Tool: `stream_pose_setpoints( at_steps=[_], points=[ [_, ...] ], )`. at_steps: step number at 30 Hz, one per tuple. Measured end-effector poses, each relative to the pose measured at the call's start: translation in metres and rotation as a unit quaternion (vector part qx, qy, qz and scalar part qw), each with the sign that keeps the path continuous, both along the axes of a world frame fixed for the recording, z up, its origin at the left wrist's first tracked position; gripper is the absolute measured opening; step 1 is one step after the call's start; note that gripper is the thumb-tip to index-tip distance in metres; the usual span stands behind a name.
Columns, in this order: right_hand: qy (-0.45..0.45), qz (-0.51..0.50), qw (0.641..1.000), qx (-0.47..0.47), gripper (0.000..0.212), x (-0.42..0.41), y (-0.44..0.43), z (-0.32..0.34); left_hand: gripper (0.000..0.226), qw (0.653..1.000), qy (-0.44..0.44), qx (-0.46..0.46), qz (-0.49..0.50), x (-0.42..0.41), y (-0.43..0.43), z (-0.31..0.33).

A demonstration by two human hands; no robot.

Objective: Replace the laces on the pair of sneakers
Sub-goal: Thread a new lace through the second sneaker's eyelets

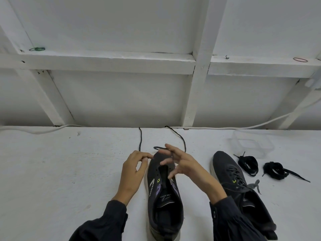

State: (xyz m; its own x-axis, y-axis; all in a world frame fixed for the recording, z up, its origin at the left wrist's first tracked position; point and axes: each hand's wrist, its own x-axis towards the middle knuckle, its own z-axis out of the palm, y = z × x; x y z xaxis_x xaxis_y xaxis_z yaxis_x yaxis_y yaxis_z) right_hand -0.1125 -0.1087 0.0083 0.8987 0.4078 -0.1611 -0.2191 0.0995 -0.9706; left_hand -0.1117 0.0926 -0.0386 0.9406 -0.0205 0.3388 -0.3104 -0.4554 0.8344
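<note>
Dark cord lace [140,138] trails from the toe of the unlaced dark sneaker [165,197] at centre. Left hand [132,173] pinches one strand; right hand [180,164] spreads its fingers, a loop draped across. Ungripped, that loop could slip off. Laced second sneaker [231,173] crowds the right; white table [60,171] opens leftward.

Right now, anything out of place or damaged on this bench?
Nothing is damaged or spilled. The only strays are a green rubber band and a red rubber band on the wall ledge, away from the work. The dark lace trailing from the centre sneaker toward the wall is just mid-threading, not odd.
</note>
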Motion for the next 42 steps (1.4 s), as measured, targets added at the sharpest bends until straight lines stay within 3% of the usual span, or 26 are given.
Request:
stream_pose_setpoints(
  at_steps=[2, 6, 10, 12, 16, 18, 22, 27, 32, 37, 42],
  points=[
    [-0.038, -0.033, 0.999, -0.004, 0.067, -0.001, -0.007, -0.004, 0.016, 0.999, 0.027, -0.020, -0.002, -0.001, 0.000, -0.003],
    [-0.098, -0.125, 0.985, -0.060, 0.026, -0.004, -0.017, -0.014, 0.012, 0.996, 0.071, -0.057, -0.019, -0.001, -0.003, -0.006],
    [-0.170, -0.222, 0.936, -0.215, 0.026, -0.002, -0.018, -0.022, 0.017, 0.992, 0.106, -0.063, -0.023, 0.000, -0.004, -0.009],
    [-0.181, -0.229, 0.931, -0.220, 0.028, -0.001, -0.021, -0.024, 0.019, 0.992, 0.114, -0.055, -0.027, -0.001, -0.005, -0.009],
    [-0.144, -0.167, 0.955, -0.196, 0.023, -0.003, -0.026, -0.027, 0.027, 0.990, 0.121, -0.040, -0.054, -0.005, -0.010, -0.007],
    [-0.138, -0.150, 0.948, -0.246, 0.009, -0.004, -0.026, -0.031, 0.025, 0.990, 0.122, -0.037, -0.066, -0.005, -0.013, -0.005],
    [-0.201, -0.102, 0.867, -0.444, 0.018, -0.007, -0.027, -0.040, 0.020, 0.989, 0.104, -0.017, -0.106, -0.006, -0.016, -0.002],
    [-0.238, -0.139, 0.823, -0.496, 0.010, -0.011, -0.025, -0.033, 0.018, 0.988, 0.085, 0.047, -0.119, -0.004, -0.021, 0.000],
    [-0.332, -0.244, 0.727, -0.549, 0.005, -0.013, -0.024, -0.025, 0.017, 0.987, 0.098, 0.073, -0.103, -0.003, -0.024, 0.002],
    [-0.334, -0.156, 0.748, -0.551, 0.011, -0.012, -0.017, -0.030, 0.013, 0.983, 0.113, 0.118, -0.087, 0.001, -0.025, 0.005],
    [-0.314, -0.148, 0.774, -0.529, 0.014, -0.010, -0.011, -0.032, 0.009, 0.979, 0.129, 0.140, -0.079, 0.005, -0.029, 0.008]
  ],
)
